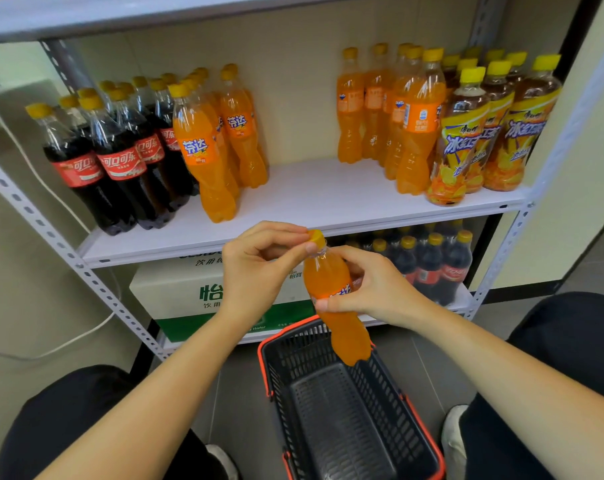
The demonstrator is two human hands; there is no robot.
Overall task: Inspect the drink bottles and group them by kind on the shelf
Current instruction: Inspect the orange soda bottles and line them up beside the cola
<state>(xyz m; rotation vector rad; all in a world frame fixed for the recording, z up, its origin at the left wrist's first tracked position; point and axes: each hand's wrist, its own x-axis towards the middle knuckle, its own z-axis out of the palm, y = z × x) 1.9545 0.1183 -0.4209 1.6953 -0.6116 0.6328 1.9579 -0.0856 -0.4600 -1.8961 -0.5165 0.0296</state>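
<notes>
L hand (pixel 259 275): fingers (pixel 279 232) pinch cap (pixel 316 236).
R hand (pixel 373 289): fingers wrap bottle (pixel 349 337) mid-body.
Bottle: orange, tilted, above basket (pixel 293 358), in front of shelf (pixel 311 192).
Shelf: colas (pixel 117 157) L, orange sodas (pixel 238 133) mid + R, teas (pixel 466 140) far R.

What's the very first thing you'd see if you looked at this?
The bright orange soda bottle in the middle, held above a black basket with a red rim: the left hand pinches its yellow cap and the right hand grips its body. Behind it, the white shelf shows dark cola bottles on the left and iced tea bottles at the far right.
</notes>
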